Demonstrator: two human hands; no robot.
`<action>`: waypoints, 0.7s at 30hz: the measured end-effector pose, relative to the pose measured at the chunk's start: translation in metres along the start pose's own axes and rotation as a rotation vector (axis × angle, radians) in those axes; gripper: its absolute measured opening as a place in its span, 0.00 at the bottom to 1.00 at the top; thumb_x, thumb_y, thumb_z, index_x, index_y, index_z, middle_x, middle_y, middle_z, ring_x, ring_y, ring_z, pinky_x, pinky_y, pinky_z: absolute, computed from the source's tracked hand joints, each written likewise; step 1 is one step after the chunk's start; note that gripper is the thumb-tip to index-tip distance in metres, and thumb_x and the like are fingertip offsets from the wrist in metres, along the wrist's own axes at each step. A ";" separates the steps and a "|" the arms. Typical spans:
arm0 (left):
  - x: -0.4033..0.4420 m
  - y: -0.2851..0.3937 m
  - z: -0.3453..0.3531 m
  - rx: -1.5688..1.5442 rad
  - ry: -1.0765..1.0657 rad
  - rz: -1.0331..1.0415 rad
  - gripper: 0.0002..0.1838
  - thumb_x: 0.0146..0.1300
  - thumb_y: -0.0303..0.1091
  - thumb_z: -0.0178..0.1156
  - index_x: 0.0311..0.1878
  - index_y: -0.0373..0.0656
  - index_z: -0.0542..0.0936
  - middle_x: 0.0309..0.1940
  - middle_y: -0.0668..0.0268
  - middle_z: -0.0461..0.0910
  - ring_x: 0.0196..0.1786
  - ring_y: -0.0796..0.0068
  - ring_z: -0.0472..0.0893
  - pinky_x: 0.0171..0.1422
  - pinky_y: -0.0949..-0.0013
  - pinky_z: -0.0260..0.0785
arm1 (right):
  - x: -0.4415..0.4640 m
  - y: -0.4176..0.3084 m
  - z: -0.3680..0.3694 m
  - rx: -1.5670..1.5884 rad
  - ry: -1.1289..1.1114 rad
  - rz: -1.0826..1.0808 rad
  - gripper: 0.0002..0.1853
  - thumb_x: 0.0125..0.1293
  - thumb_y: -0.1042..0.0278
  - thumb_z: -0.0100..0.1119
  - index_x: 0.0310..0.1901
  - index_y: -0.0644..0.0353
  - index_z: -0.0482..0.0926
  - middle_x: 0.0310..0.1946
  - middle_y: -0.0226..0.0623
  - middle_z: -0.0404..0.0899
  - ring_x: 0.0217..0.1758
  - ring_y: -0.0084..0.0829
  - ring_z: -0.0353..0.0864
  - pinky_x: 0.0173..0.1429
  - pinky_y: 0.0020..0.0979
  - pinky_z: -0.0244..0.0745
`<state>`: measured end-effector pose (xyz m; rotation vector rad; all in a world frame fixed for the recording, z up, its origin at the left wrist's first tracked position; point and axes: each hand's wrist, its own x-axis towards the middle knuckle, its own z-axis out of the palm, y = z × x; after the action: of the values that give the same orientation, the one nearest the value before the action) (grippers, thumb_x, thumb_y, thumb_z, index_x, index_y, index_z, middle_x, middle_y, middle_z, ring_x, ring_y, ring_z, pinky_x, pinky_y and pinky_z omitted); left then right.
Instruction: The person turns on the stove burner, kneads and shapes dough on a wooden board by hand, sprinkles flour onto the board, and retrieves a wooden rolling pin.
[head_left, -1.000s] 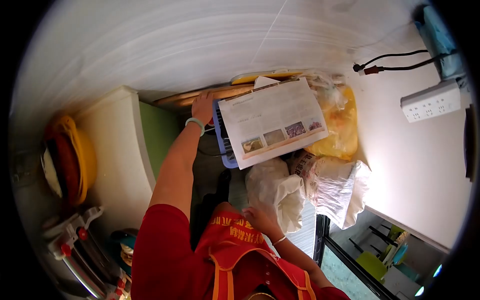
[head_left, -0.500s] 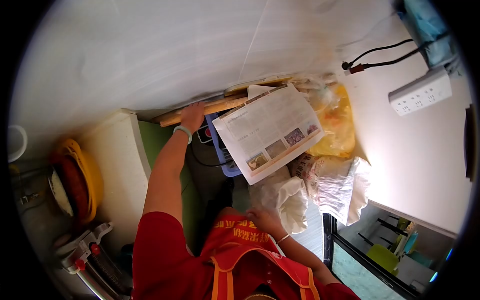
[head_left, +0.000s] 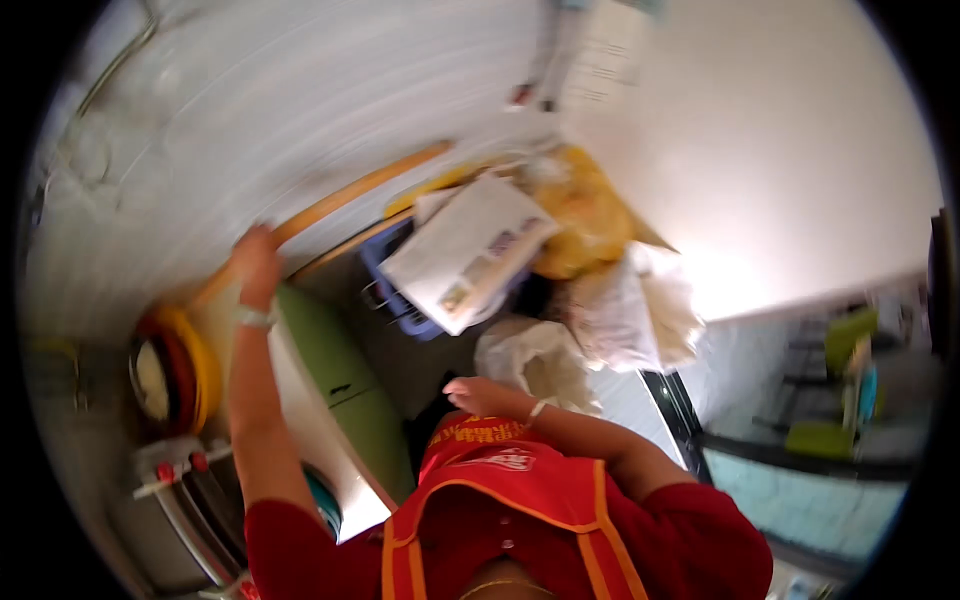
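Note:
My left hand is closed round a long wooden strip, which slants along the wall above the white cabinet top. Its fingers are blurred. My right hand is held in front of the red apron, fingers curled; whether anything is inside them cannot be made out. Beyond it a printed paper sheet lies over a blue-purple basket. Another wooden strip lies between the basket and the wall.
A yellow bag and white sacks stand right of the basket. The cabinet has green doors. At the left are a yellow basin and a metal device. Green chairs show at the right.
The wooden strip has come up and left with my left hand, away from the basket. My view has turned, and the basket, paper and bags appear farther left.

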<state>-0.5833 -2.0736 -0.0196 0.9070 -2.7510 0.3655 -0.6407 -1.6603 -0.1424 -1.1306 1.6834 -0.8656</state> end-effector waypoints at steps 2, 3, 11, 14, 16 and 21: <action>-0.046 -0.005 -0.006 -0.059 0.216 0.126 0.10 0.49 0.26 0.56 0.38 0.39 0.76 0.32 0.56 0.77 0.35 0.57 0.78 0.39 0.60 0.71 | -0.020 -0.017 -0.010 -0.003 -0.093 -0.140 0.14 0.60 0.63 0.48 0.40 0.65 0.74 0.37 0.51 0.77 0.42 0.49 0.76 0.46 0.39 0.70; -0.068 -0.006 -0.003 -0.051 0.250 0.144 0.11 0.52 0.28 0.55 0.41 0.40 0.76 0.32 0.56 0.78 0.34 0.56 0.78 0.38 0.59 0.71 | -0.026 -0.011 -0.004 -0.038 -0.029 -0.205 0.15 0.60 0.61 0.48 0.40 0.64 0.74 0.36 0.51 0.77 0.41 0.48 0.76 0.45 0.39 0.70; -0.269 0.151 -0.078 -0.415 -0.016 -0.239 0.11 0.52 0.29 0.54 0.38 0.37 0.76 0.28 0.50 0.76 0.32 0.46 0.75 0.36 0.54 0.65 | -0.142 -0.082 -0.052 -0.003 0.261 -0.485 0.10 0.59 0.71 0.46 0.40 0.63 0.73 0.36 0.44 0.76 0.41 0.44 0.76 0.44 0.39 0.70; -0.354 0.222 -0.101 -0.592 -0.183 -0.273 0.09 0.48 0.28 0.55 0.34 0.37 0.76 0.27 0.51 0.75 0.30 0.46 0.74 0.34 0.54 0.64 | -0.186 -0.103 -0.058 -0.044 0.333 -0.585 0.08 0.58 0.71 0.47 0.38 0.62 0.73 0.34 0.42 0.76 0.39 0.44 0.76 0.41 0.40 0.71; -0.410 0.259 -0.134 -0.589 -0.226 -0.297 0.13 0.46 0.33 0.60 0.36 0.41 0.78 0.27 0.54 0.78 0.29 0.53 0.77 0.34 0.56 0.67 | -0.221 -0.118 -0.051 -0.098 0.269 -0.644 0.08 0.58 0.70 0.48 0.37 0.61 0.74 0.33 0.41 0.76 0.37 0.43 0.76 0.39 0.40 0.71; -0.505 0.304 -0.172 -0.515 -0.183 -0.472 0.07 0.43 0.27 0.56 0.30 0.42 0.76 0.25 0.56 0.75 0.29 0.49 0.74 0.33 0.54 0.65 | -0.234 -0.104 -0.004 -0.429 -0.040 -0.746 0.10 0.56 0.65 0.50 0.36 0.60 0.75 0.31 0.40 0.75 0.38 0.41 0.76 0.41 0.40 0.72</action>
<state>-0.3483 -1.5068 -0.0504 1.4212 -2.4634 -0.5031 -0.5718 -1.4749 0.0207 -2.1303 1.4460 -0.9252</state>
